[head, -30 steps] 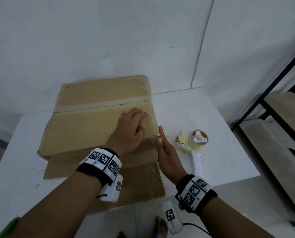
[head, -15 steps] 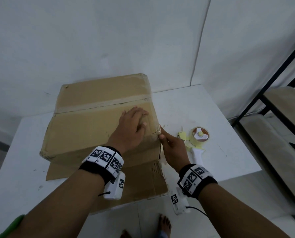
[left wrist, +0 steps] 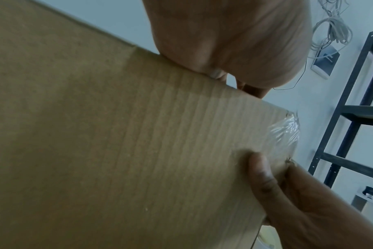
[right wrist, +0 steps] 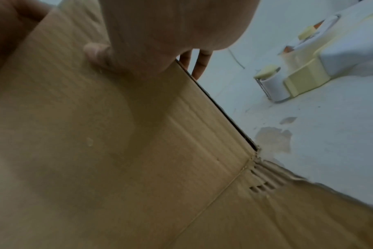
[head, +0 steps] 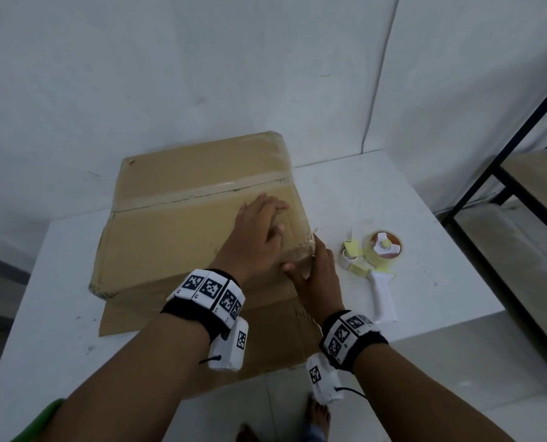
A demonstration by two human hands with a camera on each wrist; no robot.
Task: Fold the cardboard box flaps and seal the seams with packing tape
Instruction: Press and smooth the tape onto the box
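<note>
A brown cardboard box (head: 176, 237) lies on the white table (head: 425, 193), with a tape strip (head: 202, 193) along its top seam. My left hand (head: 256, 231) rests flat on the top near the right end, fingers straight. My right hand (head: 317, 269) is at the near right corner. Its thumb (left wrist: 260, 170) presses the front face just below wrinkled clear tape (left wrist: 285, 133), and its fingers (right wrist: 199, 64) reach along the right side. A loose bottom flap (head: 266, 339) lies flat on the table toward me. The tape dispenser (head: 380, 260), yellow with a white handle, lies right of the box, untouched.
A white wall stands close behind the box. A black metal shelf frame (head: 521, 173) stands to the right of the table. The table's near edge runs under my wrists, with the floor and bare feet (head: 318, 416) below.
My right hand has moved from standing edge-on beside the box's right side to the near right corner, thumb now on the front face. My left hand has stayed on the top.
</note>
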